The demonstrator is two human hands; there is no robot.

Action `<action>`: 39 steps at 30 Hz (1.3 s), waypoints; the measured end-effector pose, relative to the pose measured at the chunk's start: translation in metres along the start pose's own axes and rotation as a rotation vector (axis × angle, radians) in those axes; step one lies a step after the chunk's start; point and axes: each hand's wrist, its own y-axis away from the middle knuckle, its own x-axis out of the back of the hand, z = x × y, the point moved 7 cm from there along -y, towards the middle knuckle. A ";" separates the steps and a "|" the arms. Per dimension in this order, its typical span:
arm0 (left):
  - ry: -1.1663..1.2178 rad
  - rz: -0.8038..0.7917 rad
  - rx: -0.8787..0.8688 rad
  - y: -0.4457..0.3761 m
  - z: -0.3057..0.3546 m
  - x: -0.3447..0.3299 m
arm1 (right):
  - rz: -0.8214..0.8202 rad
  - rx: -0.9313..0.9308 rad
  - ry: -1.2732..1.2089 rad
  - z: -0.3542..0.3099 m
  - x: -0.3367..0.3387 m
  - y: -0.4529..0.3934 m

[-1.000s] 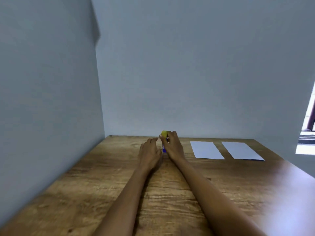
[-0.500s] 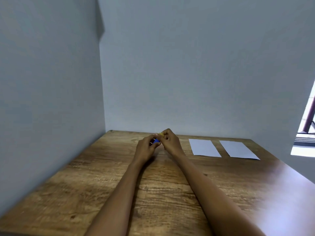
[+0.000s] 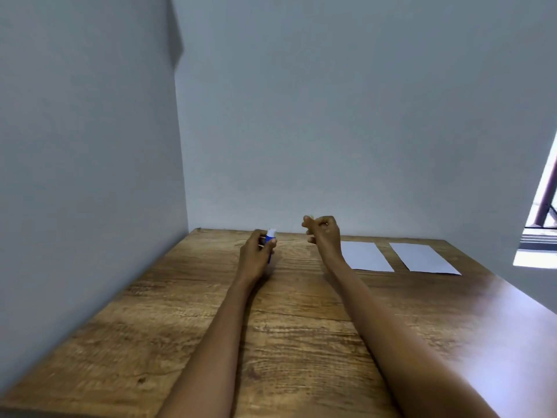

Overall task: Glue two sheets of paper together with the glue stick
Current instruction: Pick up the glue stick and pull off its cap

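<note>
My two bare forearms reach out over a wooden table (image 3: 301,342). At about eleven o'clock, my left hand (image 3: 256,254) curls around the blue glue stick (image 3: 270,241), its uncapped white tip pointing up. At about one o'clock, well apart from it, my right hand (image 3: 322,233) is raised, fingers curled, pinching what looks like a small yellow cap (image 3: 312,218), mostly hidden. Farther off at two o'clock, two sheets of paper (image 3: 364,256) lie flat side by side, apart. Grey walls (image 3: 331,116) stand behind.
</note>
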 end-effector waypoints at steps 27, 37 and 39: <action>0.348 0.186 0.009 -0.004 0.023 -0.001 | -0.271 -0.089 0.200 0.009 -0.042 0.030; 0.590 0.185 0.088 0.004 0.023 0.010 | -0.371 -0.304 -0.410 0.016 -0.062 0.057; 0.587 0.187 0.089 0.005 0.023 0.009 | -0.386 -0.325 -0.418 0.016 -0.066 0.061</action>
